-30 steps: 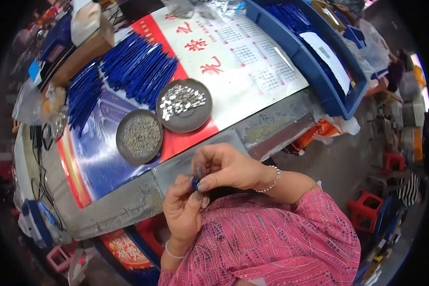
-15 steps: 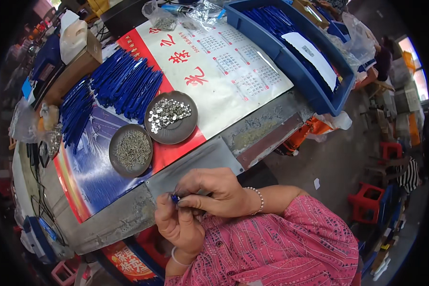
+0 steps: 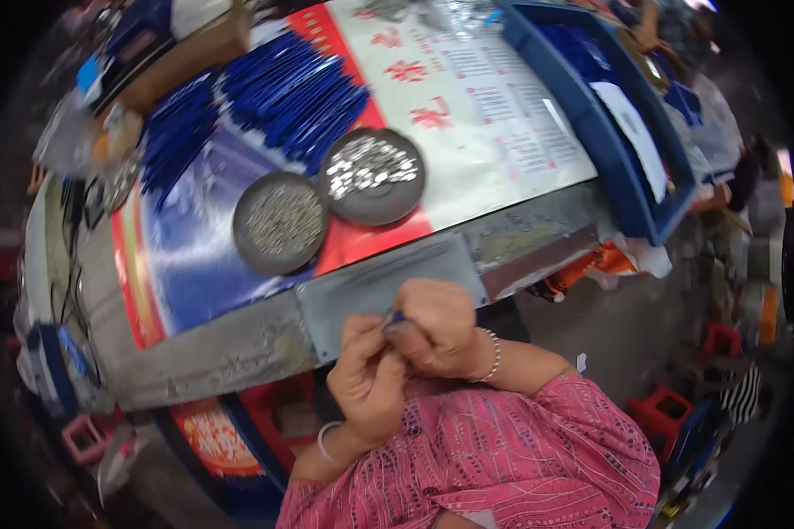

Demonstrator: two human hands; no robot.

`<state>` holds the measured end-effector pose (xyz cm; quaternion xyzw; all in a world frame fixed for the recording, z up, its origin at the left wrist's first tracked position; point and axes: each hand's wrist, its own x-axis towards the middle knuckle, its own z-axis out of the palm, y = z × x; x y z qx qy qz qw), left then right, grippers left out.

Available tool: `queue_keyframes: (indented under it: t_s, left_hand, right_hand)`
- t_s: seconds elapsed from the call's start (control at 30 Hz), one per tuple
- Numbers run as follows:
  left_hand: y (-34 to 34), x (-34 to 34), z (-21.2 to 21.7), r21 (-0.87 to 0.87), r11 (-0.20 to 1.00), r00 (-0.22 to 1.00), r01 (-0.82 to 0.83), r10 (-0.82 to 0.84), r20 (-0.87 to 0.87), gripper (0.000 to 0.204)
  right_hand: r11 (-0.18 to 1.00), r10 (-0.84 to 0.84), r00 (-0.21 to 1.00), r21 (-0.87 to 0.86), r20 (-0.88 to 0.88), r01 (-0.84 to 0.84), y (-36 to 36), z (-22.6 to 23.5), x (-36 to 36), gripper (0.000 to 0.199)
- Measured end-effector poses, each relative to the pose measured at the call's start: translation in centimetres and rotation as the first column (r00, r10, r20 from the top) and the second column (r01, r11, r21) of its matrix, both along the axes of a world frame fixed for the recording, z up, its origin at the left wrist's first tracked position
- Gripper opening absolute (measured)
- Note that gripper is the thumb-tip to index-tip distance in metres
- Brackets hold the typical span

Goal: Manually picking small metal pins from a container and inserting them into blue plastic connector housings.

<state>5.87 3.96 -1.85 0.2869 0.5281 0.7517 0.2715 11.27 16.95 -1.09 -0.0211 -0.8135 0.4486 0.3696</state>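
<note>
My left hand and my right hand meet in front of my chest, just over the near edge of the table. Both are closed, pinching a small dark-blue piece between their fingertips. Most of it is hidden by the fingers, and motion blurs it. Beyond the hands stand two round dark dishes. The left dish holds many small, thin grey metal parts; the right dish holds shiny, flat silvery bits. Behind them, slim blue pieces lie side by side in heaps.
A printed calendar sheet covers much of the table. To the right, a deep blue bin holds more blue pieces and a white paper. A cardboard box stands at the far left. Red stools are on the floor at right.
The view has shifted, so the table and dishes sit higher and further right. My hands stay together on the small blue piece, with the right fingers now curled more tightly around it.
</note>
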Motion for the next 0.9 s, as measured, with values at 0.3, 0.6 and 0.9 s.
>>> queue_keyframes:
  t_s: [0.3,0.6,0.9]
  left_hand:
    - [1.2,-0.6,0.8,0.105,0.994,0.853,0.039,-0.088,0.514,0.027]
    - [-0.2,-0.5,1.1,0.184,0.98,0.792,0.077,-0.173,0.586,0.024]
    - [0.2,-0.2,0.0,0.161,0.986,0.927,0.042,-0.099,0.361,0.019]
  right_hand:
    - [0.967,-0.185,0.982,-0.168,0.047,0.19,2.6,2.9,-0.6,0.031]
    - [0.799,-0.333,0.916,-0.448,0.224,0.401,1.1,1.9,-1.5,0.062]
    - [0.986,-0.134,0.967,0.13,0.218,0.108,3.0,2.6,-0.3,0.06]
